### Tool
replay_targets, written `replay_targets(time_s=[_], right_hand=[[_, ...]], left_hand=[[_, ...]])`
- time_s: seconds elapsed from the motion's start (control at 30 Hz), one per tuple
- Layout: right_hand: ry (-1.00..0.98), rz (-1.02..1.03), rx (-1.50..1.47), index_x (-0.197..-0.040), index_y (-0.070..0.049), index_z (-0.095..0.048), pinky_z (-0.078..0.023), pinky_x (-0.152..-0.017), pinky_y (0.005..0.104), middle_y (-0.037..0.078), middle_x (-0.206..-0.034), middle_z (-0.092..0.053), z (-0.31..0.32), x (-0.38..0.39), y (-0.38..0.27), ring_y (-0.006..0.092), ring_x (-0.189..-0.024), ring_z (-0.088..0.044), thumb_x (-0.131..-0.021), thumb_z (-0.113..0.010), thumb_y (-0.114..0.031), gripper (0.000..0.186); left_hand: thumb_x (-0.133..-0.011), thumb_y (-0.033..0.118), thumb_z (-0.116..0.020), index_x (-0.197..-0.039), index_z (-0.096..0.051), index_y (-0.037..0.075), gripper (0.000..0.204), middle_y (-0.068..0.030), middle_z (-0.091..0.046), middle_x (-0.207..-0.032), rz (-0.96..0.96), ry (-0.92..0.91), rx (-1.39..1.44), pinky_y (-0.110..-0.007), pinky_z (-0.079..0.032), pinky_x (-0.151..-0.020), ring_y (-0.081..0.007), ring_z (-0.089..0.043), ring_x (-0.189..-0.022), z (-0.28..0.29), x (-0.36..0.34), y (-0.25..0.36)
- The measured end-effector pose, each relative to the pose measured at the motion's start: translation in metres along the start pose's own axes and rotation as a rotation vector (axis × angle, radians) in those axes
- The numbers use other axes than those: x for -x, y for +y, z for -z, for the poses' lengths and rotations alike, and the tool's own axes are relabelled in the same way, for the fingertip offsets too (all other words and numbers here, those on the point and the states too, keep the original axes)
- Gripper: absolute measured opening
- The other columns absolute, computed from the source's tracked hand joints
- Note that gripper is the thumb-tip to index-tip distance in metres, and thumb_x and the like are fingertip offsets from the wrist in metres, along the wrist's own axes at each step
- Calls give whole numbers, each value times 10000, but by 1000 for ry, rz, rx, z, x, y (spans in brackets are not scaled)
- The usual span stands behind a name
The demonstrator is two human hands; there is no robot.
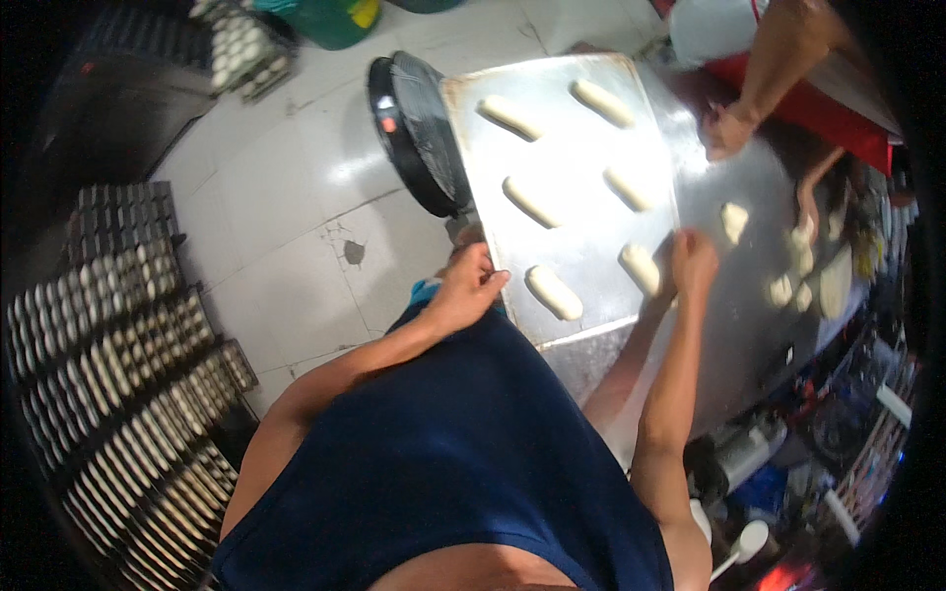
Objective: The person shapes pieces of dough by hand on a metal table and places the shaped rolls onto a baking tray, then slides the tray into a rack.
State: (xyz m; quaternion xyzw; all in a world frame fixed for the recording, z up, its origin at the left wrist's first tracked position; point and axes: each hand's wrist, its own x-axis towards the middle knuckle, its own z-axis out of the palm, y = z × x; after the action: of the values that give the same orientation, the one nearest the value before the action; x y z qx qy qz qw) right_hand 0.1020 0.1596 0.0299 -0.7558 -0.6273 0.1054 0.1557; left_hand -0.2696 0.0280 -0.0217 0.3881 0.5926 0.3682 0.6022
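Note:
A flat metal baking tray (586, 271) lies before me, bearing several pale, oblong dough rolls (553, 293) in two columns. My left hand (469, 288) is closed on the tray's left rim near its front corner, thumb on top. On the opposite rim my right hand (694, 261) is closed on the tray's edge, beside the nearest right-hand dough roll (640, 269). The undersides of my fingers are hidden. To the right of the tray, a loose lump of dough (733, 224) sits on the metal worktable (724, 325).
Across the worktable are a co-worker's closed hand (727, 131) and another hand (807, 219) at smaller dough pieces (780, 292). A round black fan (419, 135) stands left of the tray. Stacked trays with rows of pale oblong pieces (138, 384) fill the left; a green tub (320, 20) stands behind.

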Motion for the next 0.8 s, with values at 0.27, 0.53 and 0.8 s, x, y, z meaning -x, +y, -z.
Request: replay_targets(time_s=[0.27,0.53,0.8], right_hand=[[-51,-49,-3,-917,63,-644,-520,-765,482,247,-884,-694,-103,40,-29,376,-831,-673,-954,-685,-459,525],[-182,-19,-281,-1132,118,-692,-506,-847,514,313,-1048,-709,-171,50,-57,440,-965,-675,-1027,-466,-629,787],[-59,463,-487,-1254,154,-630,-477,-971,489,359,-1166,-660,-56,181,-155,452,-1098,-623,-1061,-414,-571,782]], left_hand=[[-1034,591,-458,-1185,-633,-1,635,-230,-669,-1213,149,558,92,-449,-457,-997,-367,-621,-1174,35,-38,-44],[-1036,605,-400,-1001,-667,24,641,-244,-699,-999,163,691,-125,-506,-487,-892,-424,-657,-1010,103,-26,-68],[-1034,564,-476,-995,-662,23,573,-215,-676,-860,36,835,126,-488,-499,-808,-360,-672,-870,132,176,-39]])
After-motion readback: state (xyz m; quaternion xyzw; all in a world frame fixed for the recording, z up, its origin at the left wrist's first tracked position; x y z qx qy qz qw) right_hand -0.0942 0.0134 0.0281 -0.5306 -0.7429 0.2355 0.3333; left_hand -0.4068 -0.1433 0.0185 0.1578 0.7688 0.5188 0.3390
